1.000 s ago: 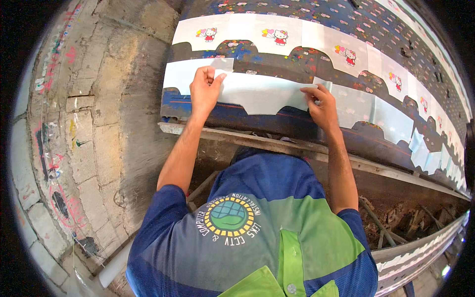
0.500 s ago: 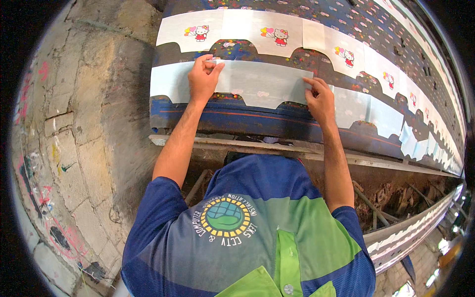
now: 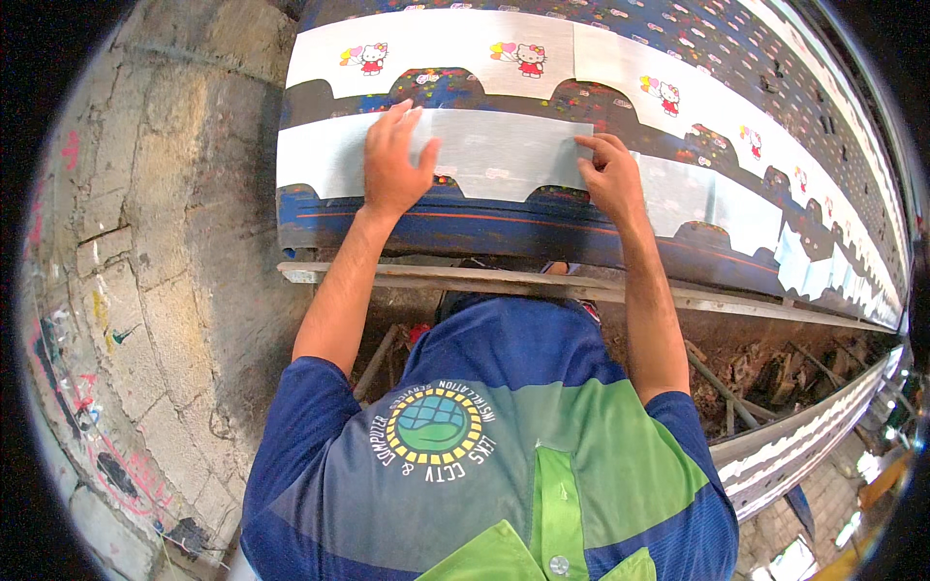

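Note:
A pale blue-white cut fabric panel (image 3: 504, 155) with scalloped notches along its near edge lies flat on the dark, paint-speckled table. My left hand (image 3: 395, 167) rests on it toward the left end, fingers stretched toward its far edge and thumb spread out. At the panel's right end, my right hand (image 3: 612, 174) has index finger and thumb bent together on the fabric just below the corner. Whatever sits between those fingertips is mostly hidden. Just beyond lies a row of similar white panels, including one with a printed cartoon cat (image 3: 530, 60) holding balloons.
More pale panels (image 3: 668, 189) continue along the near row to the right, some wrinkled farther off. A blue table edge (image 3: 436, 221) and a pale rail (image 3: 504, 279) run in front of me. Cracked paving (image 3: 165, 320) lies left; another long table of panels (image 3: 804, 450) stands lower right.
My left hand has let go of its pinch at the panel's far edge and now lies spread on the fabric. My right hand stays at the right corner. The view has shifted slightly.

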### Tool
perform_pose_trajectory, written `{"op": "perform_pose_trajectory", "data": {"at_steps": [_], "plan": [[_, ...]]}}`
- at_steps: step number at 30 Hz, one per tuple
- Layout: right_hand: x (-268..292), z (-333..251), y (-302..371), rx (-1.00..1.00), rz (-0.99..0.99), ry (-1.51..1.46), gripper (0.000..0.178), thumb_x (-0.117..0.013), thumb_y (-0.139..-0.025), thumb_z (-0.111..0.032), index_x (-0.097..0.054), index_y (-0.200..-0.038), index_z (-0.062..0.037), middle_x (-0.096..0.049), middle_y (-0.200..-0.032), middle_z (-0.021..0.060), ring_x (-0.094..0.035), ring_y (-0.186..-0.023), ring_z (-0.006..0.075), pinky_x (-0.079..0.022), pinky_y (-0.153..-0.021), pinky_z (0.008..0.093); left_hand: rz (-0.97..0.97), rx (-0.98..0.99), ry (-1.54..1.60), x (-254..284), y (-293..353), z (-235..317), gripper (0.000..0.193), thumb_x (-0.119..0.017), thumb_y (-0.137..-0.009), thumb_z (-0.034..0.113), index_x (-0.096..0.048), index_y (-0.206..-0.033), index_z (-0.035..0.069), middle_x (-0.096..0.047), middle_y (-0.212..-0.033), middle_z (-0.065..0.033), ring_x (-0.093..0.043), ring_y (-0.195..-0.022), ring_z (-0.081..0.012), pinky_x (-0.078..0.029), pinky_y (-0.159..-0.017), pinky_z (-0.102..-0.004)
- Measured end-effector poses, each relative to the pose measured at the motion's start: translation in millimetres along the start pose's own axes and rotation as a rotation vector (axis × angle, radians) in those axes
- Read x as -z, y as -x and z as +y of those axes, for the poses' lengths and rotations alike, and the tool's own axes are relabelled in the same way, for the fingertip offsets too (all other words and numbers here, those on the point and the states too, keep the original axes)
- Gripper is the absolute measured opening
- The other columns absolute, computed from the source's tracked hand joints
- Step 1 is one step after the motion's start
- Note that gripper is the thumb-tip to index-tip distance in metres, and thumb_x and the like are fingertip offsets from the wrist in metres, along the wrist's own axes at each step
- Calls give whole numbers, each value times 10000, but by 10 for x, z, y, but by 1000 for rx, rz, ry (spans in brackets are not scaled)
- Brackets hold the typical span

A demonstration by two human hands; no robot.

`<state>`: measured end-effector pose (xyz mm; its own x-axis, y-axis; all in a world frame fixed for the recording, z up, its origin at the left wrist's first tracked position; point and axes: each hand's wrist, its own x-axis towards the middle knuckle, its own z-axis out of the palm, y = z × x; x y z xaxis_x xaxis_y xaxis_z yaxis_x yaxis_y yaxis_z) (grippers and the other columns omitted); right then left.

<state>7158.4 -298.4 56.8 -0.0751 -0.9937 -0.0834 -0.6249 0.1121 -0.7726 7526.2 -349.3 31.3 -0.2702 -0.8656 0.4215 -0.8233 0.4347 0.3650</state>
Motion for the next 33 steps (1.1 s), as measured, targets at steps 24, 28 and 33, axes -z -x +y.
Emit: {"op": "perform_pose_trajectory", "data": {"at_steps": [24, 28, 33], "plan": [[2156, 1974, 335, 306, 144, 248, 433, -829, -939, -193, -760, -1365, -159, -621, -1507, 134, -525, -1418, 380, -415, -1189, 527, -114, 227, 142, -1269, -292, 3035, 115, -756, -1003, 62, -771, -1112, 94, -628, -1499, -202, -482, -1481, -517, -380, -1217, -669], [2219, 1951, 253, 289, 89, 295, 563, -861, -914, -218, -718, -1456, -274, -488, -1669, 104, -382, -1547, 397, -327, -1242, 601, -182, 63, 506, -669, 63, 3647, 216, -723, -997, -46, -725, -1191, 49, -743, -1247, -145, -728, -1147, -374, -599, -1010, -448], [2226, 2070, 149, 302, 4, 245, 427, -937, -817, -207, -828, -1223, -284, -506, -1672, 48, -360, -1570, 389, -229, -1272, 602, 126, 456, 803, -428, 226, 3706, 333, -732, -1017, -70, -644, -1335, -24, -735, -1183, -119, -733, -1048, -182, -618, -903, -309]]}}
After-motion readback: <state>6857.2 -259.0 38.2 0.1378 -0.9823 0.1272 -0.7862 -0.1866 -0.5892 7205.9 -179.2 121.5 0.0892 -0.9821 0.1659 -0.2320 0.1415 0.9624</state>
